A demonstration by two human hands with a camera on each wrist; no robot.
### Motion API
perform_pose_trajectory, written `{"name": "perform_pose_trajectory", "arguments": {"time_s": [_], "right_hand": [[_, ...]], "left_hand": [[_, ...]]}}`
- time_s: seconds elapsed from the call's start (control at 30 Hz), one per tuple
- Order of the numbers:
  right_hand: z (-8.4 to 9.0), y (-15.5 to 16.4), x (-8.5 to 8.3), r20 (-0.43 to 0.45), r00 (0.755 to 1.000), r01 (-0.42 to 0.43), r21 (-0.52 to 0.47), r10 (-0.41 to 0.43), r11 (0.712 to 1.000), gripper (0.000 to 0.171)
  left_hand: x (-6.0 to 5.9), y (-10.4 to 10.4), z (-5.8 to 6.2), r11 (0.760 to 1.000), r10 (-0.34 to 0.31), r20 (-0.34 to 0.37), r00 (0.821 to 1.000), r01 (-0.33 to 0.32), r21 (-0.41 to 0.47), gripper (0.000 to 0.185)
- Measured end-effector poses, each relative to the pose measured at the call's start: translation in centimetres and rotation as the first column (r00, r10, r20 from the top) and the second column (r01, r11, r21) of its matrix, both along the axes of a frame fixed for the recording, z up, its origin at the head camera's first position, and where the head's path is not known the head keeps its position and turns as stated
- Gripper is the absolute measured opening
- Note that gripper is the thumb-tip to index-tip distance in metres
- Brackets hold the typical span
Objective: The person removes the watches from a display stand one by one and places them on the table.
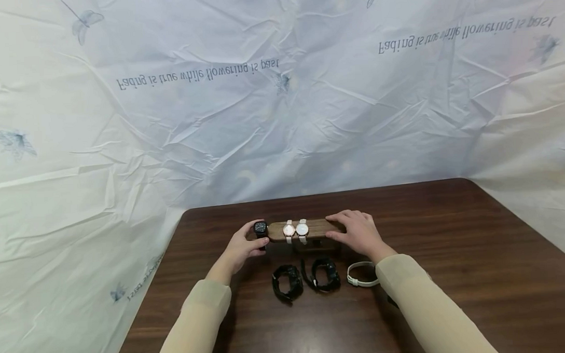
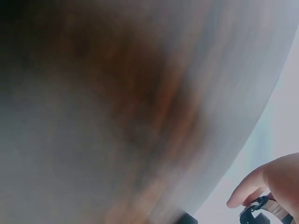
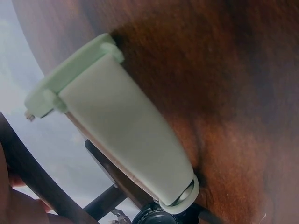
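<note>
A wooden watch stand (image 1: 317,229) lies across the back of the table with two pale-faced, white-strapped watches (image 1: 296,229) wrapped round it. My left hand (image 1: 258,237) grips a black watch (image 1: 261,228) at the stand's left end, thumb below and fingers above. In the left wrist view the left hand (image 2: 280,182) shows at the lower right with the black watch (image 2: 257,207) under its fingers. My right hand (image 1: 337,226) rests flat on the stand's right end, fingers laid over the top.
Two black watches (image 1: 288,281) (image 1: 322,274) and a white watch (image 1: 362,274) lie on the dark wooden table (image 1: 454,274) in front of the stand. The white watch (image 3: 121,126) fills the right wrist view. A crumpled printed sheet (image 1: 279,93) hangs behind.
</note>
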State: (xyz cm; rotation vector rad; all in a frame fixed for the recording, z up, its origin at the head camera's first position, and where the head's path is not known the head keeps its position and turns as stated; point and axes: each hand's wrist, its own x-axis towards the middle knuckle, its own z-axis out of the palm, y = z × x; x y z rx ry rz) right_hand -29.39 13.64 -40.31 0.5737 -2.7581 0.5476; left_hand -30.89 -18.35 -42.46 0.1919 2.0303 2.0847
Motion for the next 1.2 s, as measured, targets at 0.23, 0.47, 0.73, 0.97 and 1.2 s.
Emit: {"name": "perform_pose_trajectory", "arguments": {"time_s": [0.23,0.47,0.73,0.97,1.2], "right_hand": [[0.0,0.1,0.0,-0.005,1.000,0.006,0.005,-0.006,1.000,0.051],[0.2,-0.1,0.1,-0.004,1.000,0.001,0.005,-0.001,1.000,0.050],[0.4,0.0,0.2,-0.005,1.000,-0.002,0.003,0.002,1.000,0.050],[0.2,0.0,0.1,-0.009,1.000,0.003,0.012,-0.003,1.000,0.050],[-0.1,0.0,0.1,-0.013,1.000,0.006,0.011,-0.006,1.000,0.050]], "left_hand": [[1.0,-0.2,0.8,0.997,-0.051,-0.028,0.998,0.050,-0.057,0.066],[2.7,-0.5,2.5,0.990,-0.083,-0.041,0.996,0.078,-0.118,0.061],[3.2,-1.0,1.3,0.991,-0.077,-0.072,0.994,0.069,-0.116,0.051],[3.4,-1.4,0.4,0.984,-0.097,-0.075,0.992,0.085,-0.154,0.054],[5.1,-1.0,2.1,0.959,-0.148,-0.087,0.985,0.121,-0.256,0.052]]}}
